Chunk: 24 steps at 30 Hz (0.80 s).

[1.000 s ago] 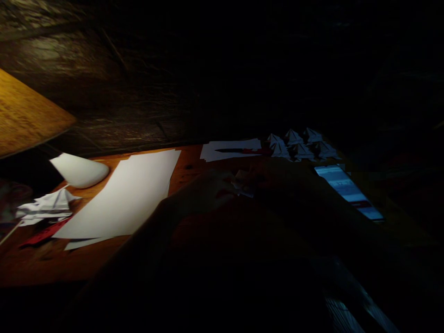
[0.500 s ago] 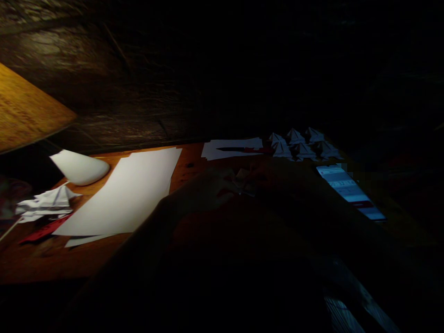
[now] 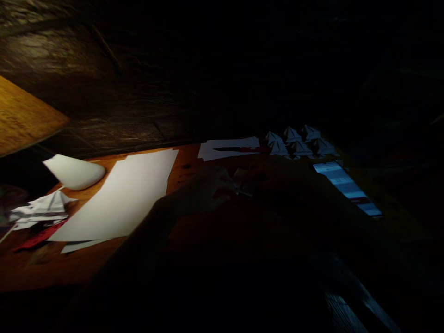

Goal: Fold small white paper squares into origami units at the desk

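Note:
In the dim middle of the head view, my left hand (image 3: 214, 188) has its fingers closed on a small folded piece of paper (image 3: 242, 181). From the other side my right hand (image 3: 263, 178) pinches the same paper; this hand is very dark and its fingers show only faintly. Just beyond the hands lies a knife (image 3: 239, 149) with a dark blade and a reddish handle, partly over a small stack of white paper (image 3: 210, 150). Several folded paper figures (image 3: 298, 148) stand in rows to the right of the knife.
Large white sheets (image 3: 125, 194) cover the table's left part. Behind them is a white lamp base (image 3: 74, 173) under a yellow lampshade (image 3: 27, 118). Crumpled folded paper (image 3: 45, 208) and a red object (image 3: 40, 236) lie at far left. A lit phone (image 3: 347, 187) rests at right, before a dark wall (image 3: 138, 92).
The view has shifted slightly, so things on the table appear a little further left. Both hands stay on the folded paper, with small finger movements.

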Motion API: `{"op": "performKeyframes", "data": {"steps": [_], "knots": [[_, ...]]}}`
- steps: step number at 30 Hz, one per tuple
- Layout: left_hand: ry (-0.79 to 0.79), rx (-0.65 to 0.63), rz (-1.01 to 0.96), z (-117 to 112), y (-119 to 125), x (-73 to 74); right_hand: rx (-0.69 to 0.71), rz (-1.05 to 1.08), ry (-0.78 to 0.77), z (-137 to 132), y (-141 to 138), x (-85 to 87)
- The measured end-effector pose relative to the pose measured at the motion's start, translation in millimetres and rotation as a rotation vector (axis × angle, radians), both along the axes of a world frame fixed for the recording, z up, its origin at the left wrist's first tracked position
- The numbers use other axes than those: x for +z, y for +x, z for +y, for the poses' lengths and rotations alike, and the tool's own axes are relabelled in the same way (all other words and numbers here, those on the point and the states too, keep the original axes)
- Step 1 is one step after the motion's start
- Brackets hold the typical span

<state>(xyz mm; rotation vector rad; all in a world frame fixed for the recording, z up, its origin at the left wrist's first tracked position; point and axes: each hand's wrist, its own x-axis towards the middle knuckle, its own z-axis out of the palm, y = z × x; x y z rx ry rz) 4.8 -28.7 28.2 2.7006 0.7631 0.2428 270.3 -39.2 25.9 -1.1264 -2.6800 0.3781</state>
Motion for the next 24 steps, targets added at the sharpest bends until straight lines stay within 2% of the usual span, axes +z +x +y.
{"op": "performKeyframes", "data": {"steps": [6,10,14,20,24], "knots": [[0.069,-0.011,0.049,0,2,-1.8,-0.080,-0.086,0.012,-3,-6,5.9],[0.068,-0.033,0.030,-1,4,-2.0,-0.051,-0.078,-0.007,-5,-10,8.3],[0.088,-0.044,0.001,2,6,-10.1,-0.036,-0.024,0.031,-2,-7,2.3],[0.165,-0.038,-0.084,7,15,-25.7,0.012,0.054,-0.034,11,4,-10.9],[0.141,-0.069,-0.129,12,18,-29.9,0.005,0.084,-0.021,14,5,-12.5]]}}
